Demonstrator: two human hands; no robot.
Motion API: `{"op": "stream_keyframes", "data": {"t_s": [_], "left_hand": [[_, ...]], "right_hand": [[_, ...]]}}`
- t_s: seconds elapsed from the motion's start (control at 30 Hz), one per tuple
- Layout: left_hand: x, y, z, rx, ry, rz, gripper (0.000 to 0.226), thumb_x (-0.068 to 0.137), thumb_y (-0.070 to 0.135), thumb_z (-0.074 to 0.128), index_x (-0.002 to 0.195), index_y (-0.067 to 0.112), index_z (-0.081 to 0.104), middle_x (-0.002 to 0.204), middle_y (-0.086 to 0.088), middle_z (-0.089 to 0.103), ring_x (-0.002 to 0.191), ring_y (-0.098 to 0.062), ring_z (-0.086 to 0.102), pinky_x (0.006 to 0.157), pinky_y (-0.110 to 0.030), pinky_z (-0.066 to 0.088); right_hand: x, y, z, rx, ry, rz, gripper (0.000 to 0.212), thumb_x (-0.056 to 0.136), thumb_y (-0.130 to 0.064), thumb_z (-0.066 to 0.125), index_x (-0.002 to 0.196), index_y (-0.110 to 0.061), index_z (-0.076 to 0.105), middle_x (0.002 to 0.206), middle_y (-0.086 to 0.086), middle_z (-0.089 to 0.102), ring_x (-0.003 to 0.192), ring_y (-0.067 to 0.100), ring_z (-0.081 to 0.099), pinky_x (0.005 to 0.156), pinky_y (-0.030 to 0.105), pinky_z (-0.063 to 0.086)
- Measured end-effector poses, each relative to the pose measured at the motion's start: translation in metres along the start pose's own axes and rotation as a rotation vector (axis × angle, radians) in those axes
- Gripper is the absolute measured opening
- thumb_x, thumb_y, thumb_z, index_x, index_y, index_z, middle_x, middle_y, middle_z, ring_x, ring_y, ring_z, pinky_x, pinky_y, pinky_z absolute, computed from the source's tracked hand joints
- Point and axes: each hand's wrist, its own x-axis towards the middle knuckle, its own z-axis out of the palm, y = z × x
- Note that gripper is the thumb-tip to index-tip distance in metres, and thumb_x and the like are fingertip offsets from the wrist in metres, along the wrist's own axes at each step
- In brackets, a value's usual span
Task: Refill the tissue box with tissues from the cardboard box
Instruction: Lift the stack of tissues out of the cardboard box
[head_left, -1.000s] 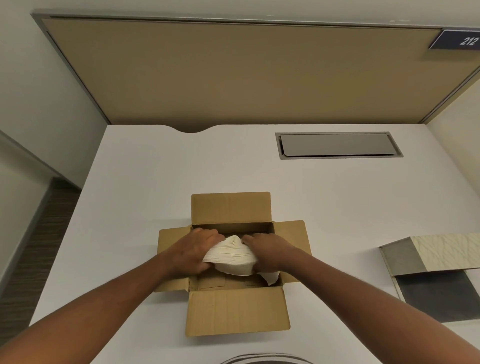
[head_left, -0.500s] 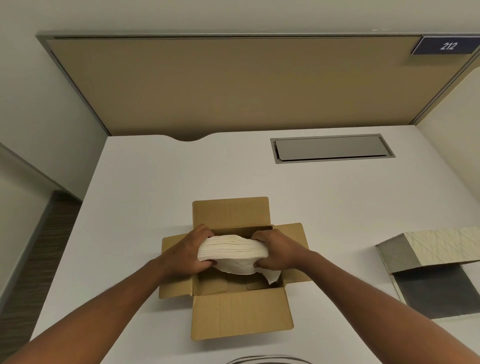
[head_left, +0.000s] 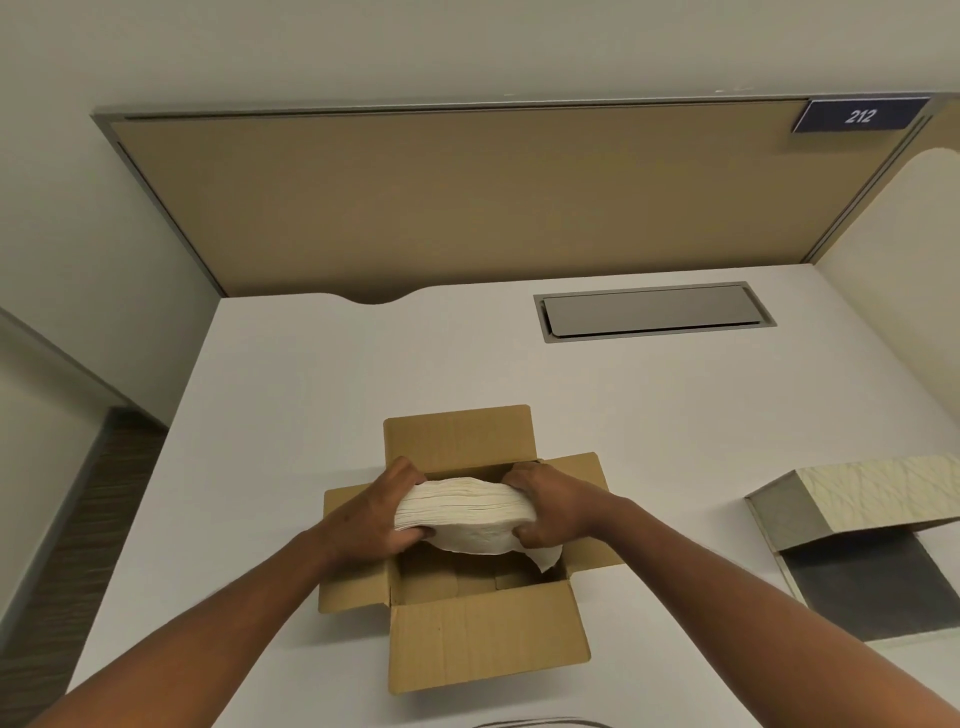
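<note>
An open brown cardboard box (head_left: 483, 634) sits on the white desk with all its flaps folded out. A thick stack of white tissues (head_left: 462, 512) is held over the box's opening. My left hand (head_left: 371, 514) grips the stack's left end and my right hand (head_left: 558, 506) grips its right end. The stack bows slightly and a loose sheet hangs from its underside. The tissue box (head_left: 862, 545), cream on top with grey sides, lies at the right edge of the desk with its open side facing me.
The white desk (head_left: 291, 426) ends at a tan partition panel (head_left: 467, 197) behind. A grey cable hatch (head_left: 649, 312) is set into the desk at the back right. The floor drops away to the left. A dark curved object shows at the bottom edge.
Both hands have lifted the tissue stack up out of the cardboard box, and the stack has flattened from a bunched shape into a level one. The view has tilted down slightly.
</note>
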Motion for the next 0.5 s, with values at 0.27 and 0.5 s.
{"op": "stream_keyframes", "data": {"t_s": [0.27,0.5], "left_hand": [[-0.01,0.013,-0.011,-0.005,0.093,0.04,0.057,0.071,0.033,0.078,0.117,0.023,0.046,0.112,0.014,0.04,0.101,0.0,0.047,0.072,-0.005,0.045],[-0.02,0.033,-0.022,-0.021,0.171,0.038,0.055,0.067,0.032,0.08,0.11,0.027,0.046,0.104,0.018,0.043,0.102,0.004,0.046,0.069,-0.007,0.044]], "right_hand": [[-0.013,-0.012,-0.004,0.029,0.075,-0.056,0.058,0.07,-0.038,0.067,0.122,-0.018,0.048,0.114,-0.001,0.054,0.097,0.01,0.048,0.075,0.02,0.047],[-0.029,-0.019,-0.013,0.078,0.136,-0.043,0.059,0.076,-0.033,0.069,0.128,-0.018,0.046,0.123,0.0,0.054,0.104,0.012,0.05,0.083,0.023,0.045]]}}
